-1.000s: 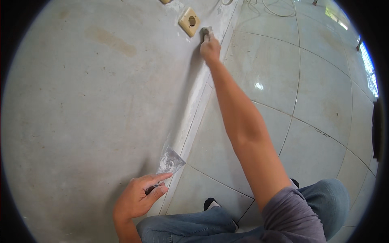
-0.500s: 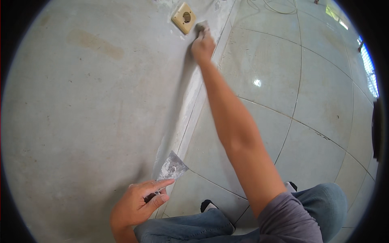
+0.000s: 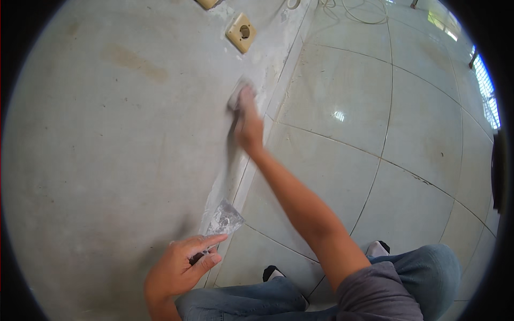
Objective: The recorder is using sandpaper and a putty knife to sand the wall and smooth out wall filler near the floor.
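Observation:
My right hand [image 3: 249, 125] is stretched out along the base of a grey wall [image 3: 107, 139] and is shut on a small scraper [image 3: 237, 95], blurred by motion, pressed to the pale filled strip [image 3: 227, 179] where wall meets floor. My left hand [image 3: 179, 265] is low and near me, shut on the dark handle of a putty knife. Its metal blade [image 3: 226, 219], smeared with grey-white filler, rests against the same strip. The two hands are well apart.
A beige wall socket [image 3: 241, 32] sits above the right hand, with a second one [image 3: 208, 3] at the top edge. Glossy floor tiles [image 3: 342, 107] spread to the right, with thin cables [image 3: 348, 10] at the far end. My jeans-clad knees [image 3: 241, 299] and shoes are at the bottom.
My right hand has slid with the scraper down the strip toward me, away from the socket. My left hand and its putty knife have stayed about where they were.

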Motion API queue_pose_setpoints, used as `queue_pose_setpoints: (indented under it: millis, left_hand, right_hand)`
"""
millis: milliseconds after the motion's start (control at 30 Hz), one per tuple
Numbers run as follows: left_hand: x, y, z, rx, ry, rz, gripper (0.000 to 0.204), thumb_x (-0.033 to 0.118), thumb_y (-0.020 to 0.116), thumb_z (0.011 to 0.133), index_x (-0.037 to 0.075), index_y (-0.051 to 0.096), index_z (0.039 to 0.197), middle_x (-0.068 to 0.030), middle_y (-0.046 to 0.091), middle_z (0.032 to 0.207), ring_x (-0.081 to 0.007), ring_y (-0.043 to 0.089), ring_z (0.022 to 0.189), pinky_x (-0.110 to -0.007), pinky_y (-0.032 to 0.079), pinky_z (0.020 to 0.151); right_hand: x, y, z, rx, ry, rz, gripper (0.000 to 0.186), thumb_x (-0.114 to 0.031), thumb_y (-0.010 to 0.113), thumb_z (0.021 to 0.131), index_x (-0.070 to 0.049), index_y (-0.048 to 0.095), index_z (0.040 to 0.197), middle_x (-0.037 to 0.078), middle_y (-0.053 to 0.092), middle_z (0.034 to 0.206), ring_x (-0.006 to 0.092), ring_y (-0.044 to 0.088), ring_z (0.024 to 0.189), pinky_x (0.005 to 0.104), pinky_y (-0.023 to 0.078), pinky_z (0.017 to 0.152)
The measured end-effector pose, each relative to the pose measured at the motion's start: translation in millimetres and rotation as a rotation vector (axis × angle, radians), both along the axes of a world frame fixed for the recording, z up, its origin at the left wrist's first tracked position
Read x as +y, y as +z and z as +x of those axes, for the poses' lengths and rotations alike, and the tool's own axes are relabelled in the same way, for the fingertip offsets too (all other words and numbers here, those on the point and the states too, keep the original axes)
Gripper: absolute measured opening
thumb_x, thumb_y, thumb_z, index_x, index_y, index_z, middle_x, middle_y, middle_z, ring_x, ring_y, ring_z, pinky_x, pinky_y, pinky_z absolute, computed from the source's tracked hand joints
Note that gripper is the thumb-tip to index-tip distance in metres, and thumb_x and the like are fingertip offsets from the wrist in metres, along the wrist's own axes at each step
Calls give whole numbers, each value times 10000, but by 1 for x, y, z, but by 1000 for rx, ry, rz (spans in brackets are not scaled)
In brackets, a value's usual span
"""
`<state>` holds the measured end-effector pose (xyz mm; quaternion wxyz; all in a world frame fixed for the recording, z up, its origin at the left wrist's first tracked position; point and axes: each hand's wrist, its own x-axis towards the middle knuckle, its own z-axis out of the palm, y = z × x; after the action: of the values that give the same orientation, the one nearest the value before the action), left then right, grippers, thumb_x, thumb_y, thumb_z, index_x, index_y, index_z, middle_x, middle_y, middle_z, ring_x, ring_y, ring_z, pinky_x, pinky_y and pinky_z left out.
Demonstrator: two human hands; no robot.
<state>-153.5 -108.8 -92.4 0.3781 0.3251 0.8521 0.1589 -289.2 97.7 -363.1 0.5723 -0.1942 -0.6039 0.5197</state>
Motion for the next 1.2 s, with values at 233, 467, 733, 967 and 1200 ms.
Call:
queue_pose_setpoints:
  millis: [233,467,733,967,1200]
  left_hand:
    - [-4,1,0,12,76,-117,361,261,662,938,80,654,1250,-160,688,950,-183,624,763,-290,494,715]
    - [-11,-4,-9,-33,27,1,384,257,662,932,58,642,1261,-126,658,860,-170,599,709,-288,482,666]
    - [-13,-12,-6,-44,58,33,380,212,672,922,32,640,1254,-104,665,862,-164,595,693,-279,478,647]
    - [-6,-13,-16,-128,42,-36,393,206,677,919,37,628,1270,-86,662,862,-154,573,666,-278,471,630]
    - [-3,-2,-12,-85,65,-82,399,100,639,859,42,646,1254,-93,660,855,-170,605,682,-274,490,658]
  right_hand:
    - [130,-21,-21,-558,113,-388,429,-155,413,986,-22,469,1390,204,519,1396,385,530,1242,422,434,1036]
    - [-47,-39,12,-118,75,-233,499,54,402,931,14,426,1428,263,414,1472,361,287,1447,382,269,1174]
    - [139,-55,-28,-500,-59,-543,429,-293,419,1010,-29,576,1309,261,622,1217,409,586,1153,460,441,993]
    - [60,-47,-21,-87,-98,-110,404,-104,439,1008,-38,479,1404,241,505,1406,347,466,1340,360,366,1094]
    - [122,-40,-40,-450,-27,-472,403,-149,457,996,-23,491,1377,256,564,1316,411,552,1214,407,432,1030]
